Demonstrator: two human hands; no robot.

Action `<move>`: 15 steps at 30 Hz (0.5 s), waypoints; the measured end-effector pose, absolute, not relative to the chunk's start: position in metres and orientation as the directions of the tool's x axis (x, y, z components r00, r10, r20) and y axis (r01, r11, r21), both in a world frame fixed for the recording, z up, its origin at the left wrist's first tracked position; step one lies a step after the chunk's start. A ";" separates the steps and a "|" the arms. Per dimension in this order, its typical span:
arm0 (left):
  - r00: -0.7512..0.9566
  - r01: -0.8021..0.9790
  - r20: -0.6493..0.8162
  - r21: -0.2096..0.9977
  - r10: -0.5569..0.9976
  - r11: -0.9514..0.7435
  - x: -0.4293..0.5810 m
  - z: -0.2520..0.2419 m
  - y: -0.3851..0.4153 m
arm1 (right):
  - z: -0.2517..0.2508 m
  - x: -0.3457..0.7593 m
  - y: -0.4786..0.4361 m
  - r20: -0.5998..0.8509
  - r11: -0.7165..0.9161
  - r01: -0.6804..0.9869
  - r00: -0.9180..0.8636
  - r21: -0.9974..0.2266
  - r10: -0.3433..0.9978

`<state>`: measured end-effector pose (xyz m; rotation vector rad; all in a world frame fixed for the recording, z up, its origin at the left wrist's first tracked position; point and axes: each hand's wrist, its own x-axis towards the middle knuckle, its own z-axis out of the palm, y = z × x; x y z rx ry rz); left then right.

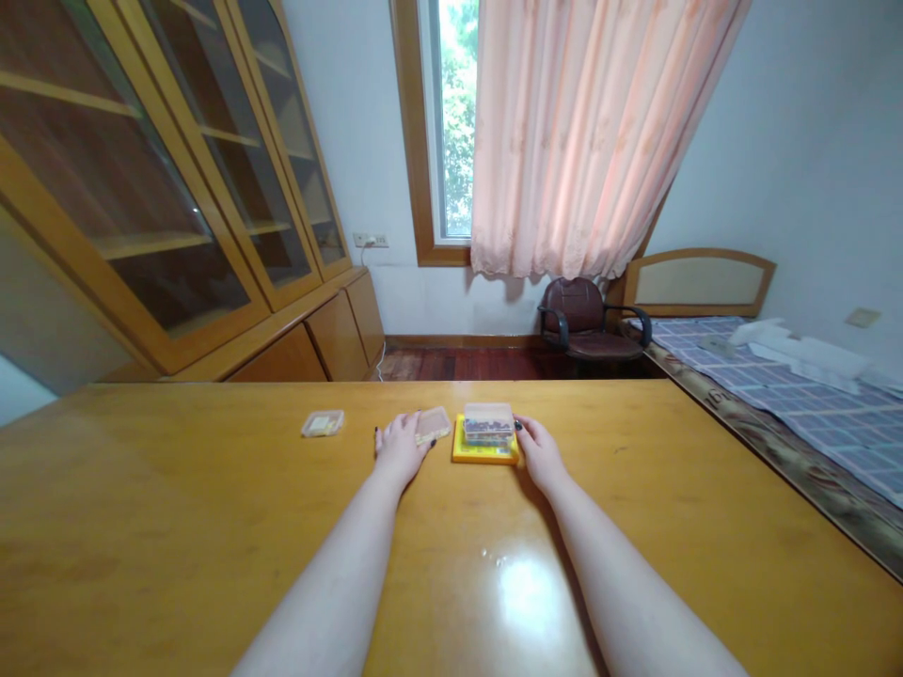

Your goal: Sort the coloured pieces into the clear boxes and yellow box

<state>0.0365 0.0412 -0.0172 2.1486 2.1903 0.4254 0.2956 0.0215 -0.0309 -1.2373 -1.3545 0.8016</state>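
Observation:
On the wooden table (pixel 212 527), my left hand (pixel 400 451) lies over a small flat clear plastic case (pixel 434 425), its fingers and thumb closed round the left part. My right hand (pixel 542 453) grips the right side of a clear plastic box (pixel 488 420) with small dark pieces inside. This box rests on a flat yellow box (pixel 483 459), whose right edge is close to my right hand. Some fingertips of the right hand are hidden behind the boxes. Farther left, apart from both hands, lies another small clear case (pixel 323 423) with something pale in it.
Past the table's far edge stand a brown office chair (pixel 582 320) and a bed (pixel 790 367) with a checked cover. A glass-fronted cabinet (pixel 246 291) is on the left. Light glares off the tabletop between my forearms, near a few tiny shiny specks (pixel 494 558).

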 end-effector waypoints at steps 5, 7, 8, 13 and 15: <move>-0.176 0.900 0.254 0.433 0.951 0.051 0.036 -0.011 0.044 | -0.031 0.295 0.021 0.266 0.232 0.233 0.129 -0.944 0.955; -0.243 0.821 0.433 0.568 0.868 -0.054 0.042 -0.004 0.042 | -0.030 0.294 0.021 0.274 0.238 0.243 0.129 -0.940 0.953; -0.261 0.780 0.515 0.611 0.816 -0.137 0.048 0.000 0.040 | -0.029 0.294 0.021 0.278 0.240 0.248 0.128 -0.938 0.952; -0.016 0.629 0.642 0.602 0.766 -0.492 0.086 0.010 0.029 | -0.025 0.288 0.018 0.272 0.230 0.259 0.144 -0.938 0.951; 0.120 0.627 0.570 0.591 0.813 -0.507 0.098 0.007 0.027 | -0.024 0.288 0.017 0.270 0.226 0.260 0.150 -0.939 0.951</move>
